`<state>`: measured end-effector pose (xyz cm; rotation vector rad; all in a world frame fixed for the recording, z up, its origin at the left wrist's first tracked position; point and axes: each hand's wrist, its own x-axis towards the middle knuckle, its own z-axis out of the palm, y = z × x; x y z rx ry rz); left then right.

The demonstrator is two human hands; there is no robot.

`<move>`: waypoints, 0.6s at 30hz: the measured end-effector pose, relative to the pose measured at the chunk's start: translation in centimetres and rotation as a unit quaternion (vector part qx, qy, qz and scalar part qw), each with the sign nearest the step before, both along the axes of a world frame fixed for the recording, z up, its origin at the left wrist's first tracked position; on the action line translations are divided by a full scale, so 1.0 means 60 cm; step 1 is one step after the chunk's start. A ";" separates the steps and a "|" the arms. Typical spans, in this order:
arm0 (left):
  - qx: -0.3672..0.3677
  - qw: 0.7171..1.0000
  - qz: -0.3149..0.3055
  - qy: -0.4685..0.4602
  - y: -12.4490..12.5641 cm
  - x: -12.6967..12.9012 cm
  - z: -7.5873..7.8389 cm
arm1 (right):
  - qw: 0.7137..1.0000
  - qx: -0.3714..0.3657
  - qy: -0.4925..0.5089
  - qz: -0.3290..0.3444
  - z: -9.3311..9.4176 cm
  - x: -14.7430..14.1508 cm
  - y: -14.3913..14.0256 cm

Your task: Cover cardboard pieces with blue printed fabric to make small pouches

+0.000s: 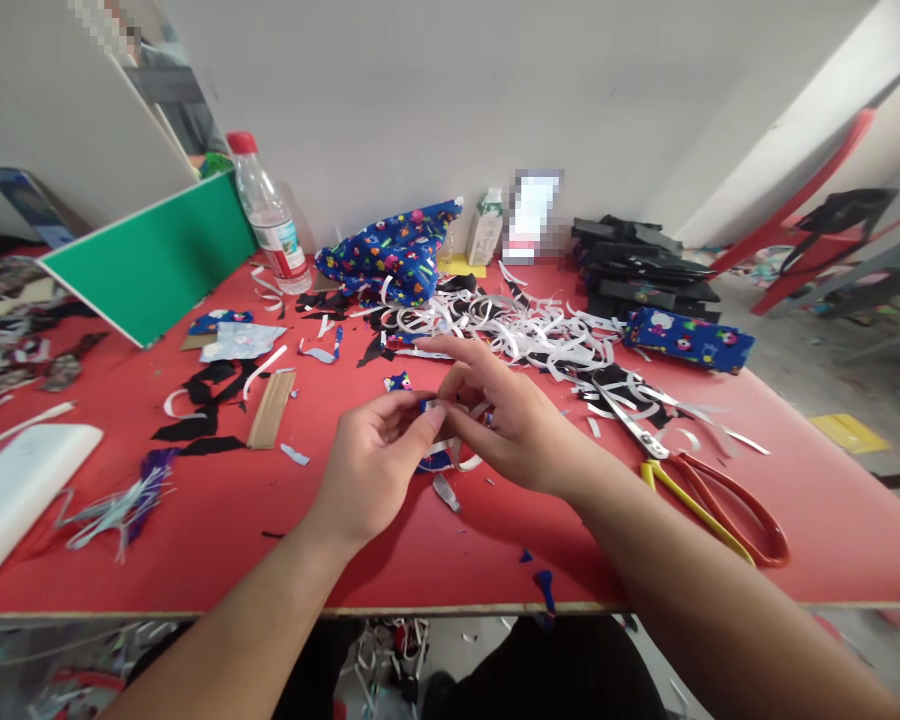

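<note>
a small blue scrap (425, 405) sits mid-tabletop, pinched in the left hand (375, 470) grip, touching the right hand (506, 420), whose grip closes on a white strip (461, 450), index finger out. scissors (690, 470) lie toward the right edge; white strip pile (525, 330) behind; red tabletop (195, 540).

Table (195, 540): red top. Board (154, 262): green face, white edge. Bottle (270, 215): clear, red cap, white and red label. Cloth heap (394, 255): royal blue, printed with small multicoloured cartoon figures; same print on roll (690, 338) and on small piece (427, 406) between both hands. Strips (525, 330): white. Scraps (202, 400): black. Scissors (709, 495): red handles with yellow trim, steel blades. Carton (486, 227): white and green. Stack (645, 265): black. Pad (15, 485): white. Ring (489, 420) on right hand: dark.
</note>
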<state>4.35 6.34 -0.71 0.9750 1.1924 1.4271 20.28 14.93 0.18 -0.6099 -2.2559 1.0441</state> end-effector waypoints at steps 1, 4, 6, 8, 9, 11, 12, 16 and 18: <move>0.001 1.000 0.010 0.020 0.000 -0.001 0.000 | 1.000 0.006 -0.005 0.002 0.001 0.000 -0.001; 0.020 0.989 0.059 0.131 0.001 -0.008 -0.001 | 0.999 0.037 -0.034 0.007 0.005 -0.002 -0.006; 0.032 0.975 0.093 0.198 0.003 -0.017 -0.003 | 0.996 0.071 -0.054 -0.013 0.009 -0.002 -0.007; 0.031 0.956 0.136 0.257 0.006 -0.027 -0.004 | 0.989 0.112 -0.065 -0.073 0.014 0.001 -0.004; 0.026 0.945 0.160 0.285 0.008 -0.032 -0.004 | 0.983 0.126 -0.069 -0.112 0.016 0.003 -0.001; 0.019 0.926 0.193 0.325 0.010 -0.042 -0.003 | 0.971 0.133 -0.077 -0.181 0.020 0.008 0.007; 0.016 0.923 0.197 0.330 0.010 -0.047 -0.004 | 0.967 0.128 -0.085 -0.204 0.021 0.011 0.011; 0.013 0.938 0.198 0.285 0.012 -0.058 -0.012 | 0.957 0.101 -0.100 -0.254 0.019 0.016 0.027; 0.017 0.941 0.207 0.267 0.012 -0.061 -0.019 | 0.952 0.086 -0.093 -0.279 0.016 0.016 0.032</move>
